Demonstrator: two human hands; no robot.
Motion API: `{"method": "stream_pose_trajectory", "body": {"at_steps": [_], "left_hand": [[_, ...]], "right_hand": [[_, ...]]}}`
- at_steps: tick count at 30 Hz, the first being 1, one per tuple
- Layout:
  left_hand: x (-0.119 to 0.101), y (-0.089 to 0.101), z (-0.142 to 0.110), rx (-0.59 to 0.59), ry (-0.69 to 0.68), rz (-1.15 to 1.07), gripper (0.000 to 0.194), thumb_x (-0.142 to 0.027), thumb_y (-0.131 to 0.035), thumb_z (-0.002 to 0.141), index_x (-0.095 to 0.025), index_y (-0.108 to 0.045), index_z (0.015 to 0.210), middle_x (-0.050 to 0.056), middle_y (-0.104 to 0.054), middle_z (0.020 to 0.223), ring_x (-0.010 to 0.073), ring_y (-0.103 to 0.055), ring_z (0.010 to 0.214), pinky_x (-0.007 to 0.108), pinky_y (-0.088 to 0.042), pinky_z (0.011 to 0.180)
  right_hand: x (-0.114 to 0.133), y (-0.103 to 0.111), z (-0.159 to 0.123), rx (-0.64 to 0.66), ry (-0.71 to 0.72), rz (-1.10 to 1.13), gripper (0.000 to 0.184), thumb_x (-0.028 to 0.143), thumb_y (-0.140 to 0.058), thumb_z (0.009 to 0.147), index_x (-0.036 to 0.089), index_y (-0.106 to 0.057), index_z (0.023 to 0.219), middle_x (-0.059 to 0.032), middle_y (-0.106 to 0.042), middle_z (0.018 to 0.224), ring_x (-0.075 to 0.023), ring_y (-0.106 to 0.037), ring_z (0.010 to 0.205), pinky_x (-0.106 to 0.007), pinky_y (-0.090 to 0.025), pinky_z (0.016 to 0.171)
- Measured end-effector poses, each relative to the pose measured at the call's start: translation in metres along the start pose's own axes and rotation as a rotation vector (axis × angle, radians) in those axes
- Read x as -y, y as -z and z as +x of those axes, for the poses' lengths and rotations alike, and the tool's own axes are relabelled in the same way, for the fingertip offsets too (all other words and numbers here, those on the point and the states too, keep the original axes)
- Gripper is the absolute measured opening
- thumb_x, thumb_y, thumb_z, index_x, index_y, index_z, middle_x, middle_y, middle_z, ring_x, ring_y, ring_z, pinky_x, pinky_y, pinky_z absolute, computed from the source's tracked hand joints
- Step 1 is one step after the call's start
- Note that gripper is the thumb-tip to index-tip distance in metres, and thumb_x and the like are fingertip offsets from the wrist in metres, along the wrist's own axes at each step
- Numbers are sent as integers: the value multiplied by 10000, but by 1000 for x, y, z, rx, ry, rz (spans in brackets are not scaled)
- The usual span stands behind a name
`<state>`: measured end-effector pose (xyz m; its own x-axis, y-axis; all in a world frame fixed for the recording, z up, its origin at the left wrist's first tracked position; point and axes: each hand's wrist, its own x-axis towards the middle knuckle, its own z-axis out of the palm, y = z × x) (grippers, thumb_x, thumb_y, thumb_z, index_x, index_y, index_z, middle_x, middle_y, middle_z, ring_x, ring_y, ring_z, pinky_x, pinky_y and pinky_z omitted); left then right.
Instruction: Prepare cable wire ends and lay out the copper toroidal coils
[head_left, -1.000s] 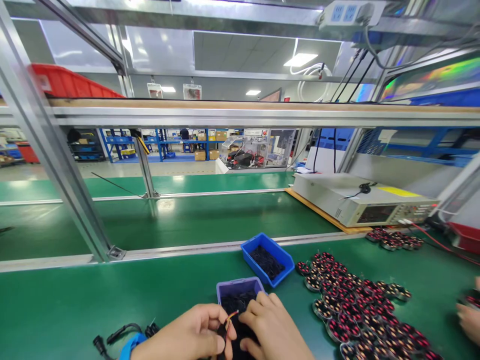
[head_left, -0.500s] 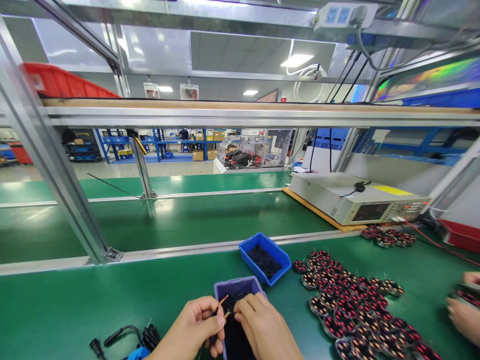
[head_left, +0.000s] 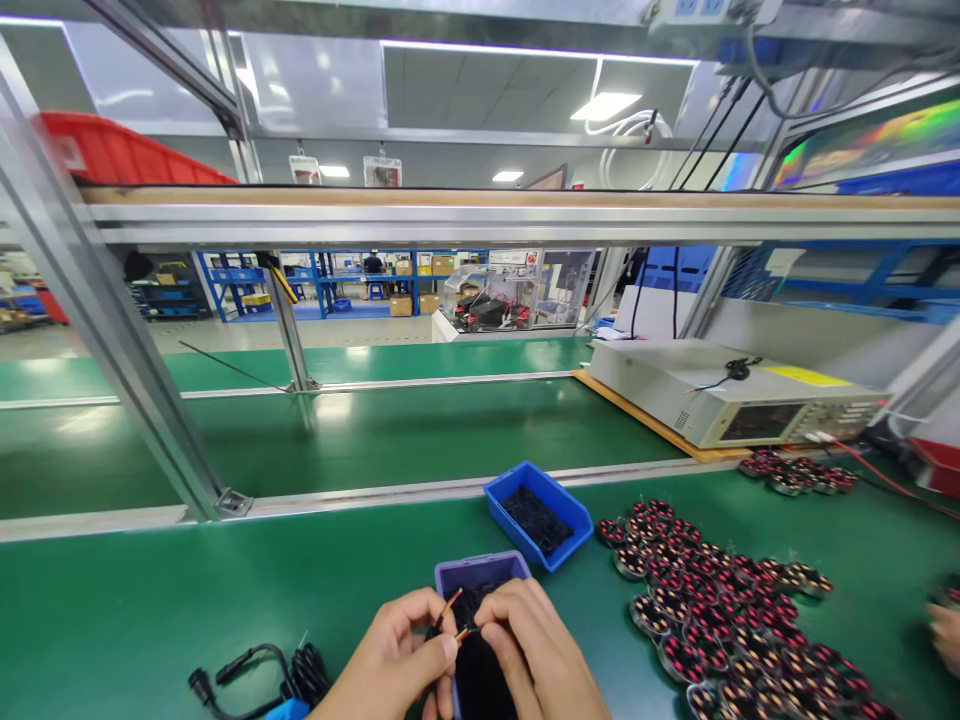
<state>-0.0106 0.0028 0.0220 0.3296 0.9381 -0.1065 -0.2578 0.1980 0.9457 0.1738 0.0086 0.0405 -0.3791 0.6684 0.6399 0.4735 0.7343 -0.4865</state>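
Two thin wires (head_left: 452,603) with orange-yellow tips poke out between the left hand (head_left: 390,655) and the right hand (head_left: 536,650), pinched in the fingers of both. The hands sit just over a small purple-blue plastic bin (head_left: 480,568) at the near edge of the green tabletop (head_left: 225,600). A dark tangle of black wires (head_left: 480,680) fills the bin, running up toward the hands.

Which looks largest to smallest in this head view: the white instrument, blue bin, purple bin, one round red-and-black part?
White instrument, then blue bin and purple bin, too alike to rank; one round part smallest.
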Motion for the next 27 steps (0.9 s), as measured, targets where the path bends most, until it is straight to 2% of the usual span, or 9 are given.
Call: {"method": "stream_pose_trajectory", "body": {"at_steps": [8,13,20,27], "left_hand": [[-8,-3,-4,-17,11,39,418,-531,-782,751,-173,-567,773,-26,-579,563,93,-522,417,152,-376,371],[-11,-5,-5,-5,33,43,452,-565,-779,735,-171,-561,763,-34,-557,481,90,-494,390,150,-368,369],[-1,0,1,-3,16,26,499,-599,-803,688,-178,-541,740,-40,-550,532,99,-541,412,139,-343,346],[0,5,5,37,23,29,542,-621,-827,656,-165,-545,736,-45,-553,564,62,-502,431,156,-368,440]], "right_hand": [[3,5,0,26,-38,18,205,166,-367,1054,240,-529,953,-33,-633,879,-200,-604,812,-310,-497,759],[5,6,1,23,-16,17,217,178,-359,1062,236,-534,948,-32,-633,860,-194,-597,794,-307,-497,738],[3,5,3,-5,21,-9,253,221,-330,1080,238,-532,928,-20,-626,825,-186,-592,762,-296,-500,729],[-6,-1,-1,19,20,-23,277,289,-321,1087,243,-534,914,-28,-643,844,-196,-625,777,-290,-517,710]]}}
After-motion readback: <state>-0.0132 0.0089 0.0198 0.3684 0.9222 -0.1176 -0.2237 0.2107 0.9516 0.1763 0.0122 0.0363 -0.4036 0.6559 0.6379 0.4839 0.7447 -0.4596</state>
